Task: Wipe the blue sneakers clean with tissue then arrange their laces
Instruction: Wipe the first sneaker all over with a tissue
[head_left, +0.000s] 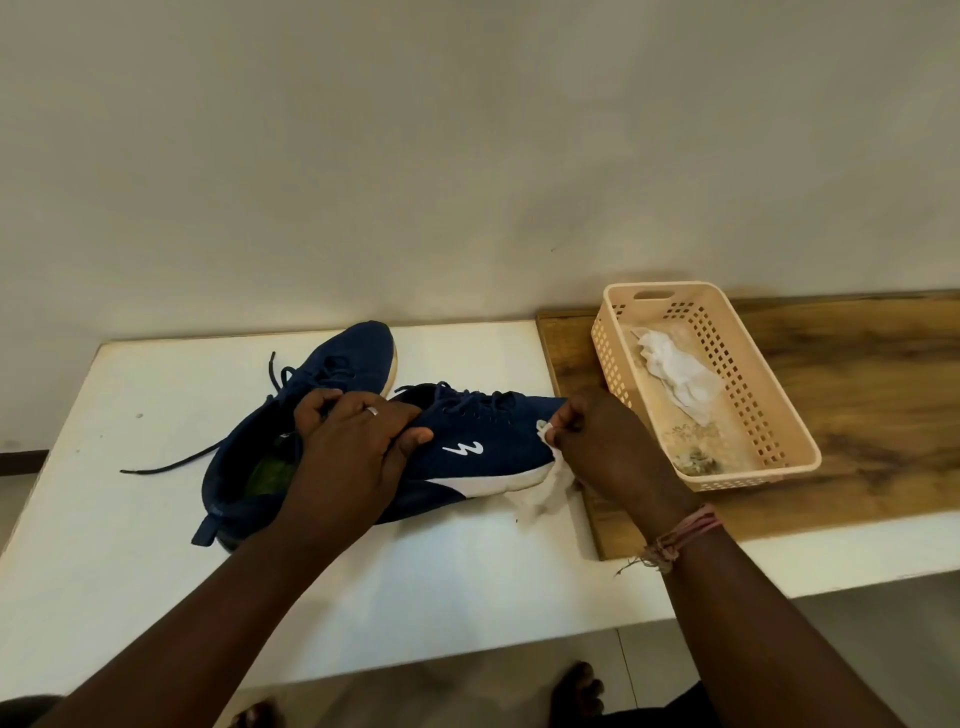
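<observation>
Two blue sneakers lie on the white table (156, 395). The near sneaker (493, 447) lies on its side, toe to the right, its white sole and white logo facing me. My left hand (353, 447) grips it at the collar, thumb across the upper. My right hand (602, 447) pinches a crumpled white tissue (545, 488) against the toe and sole. The far sneaker (343, 364) rests behind, its toe pointing away, with one dark lace (171, 465) trailing left across the table.
A beige perforated plastic basket (769, 415) stands on a wooden board (883, 395) at the right, holding a used tissue (675, 374) and some dirt. A plain wall runs behind the table. Below the table's front edge I see floor tiles and bare feet (576, 691).
</observation>
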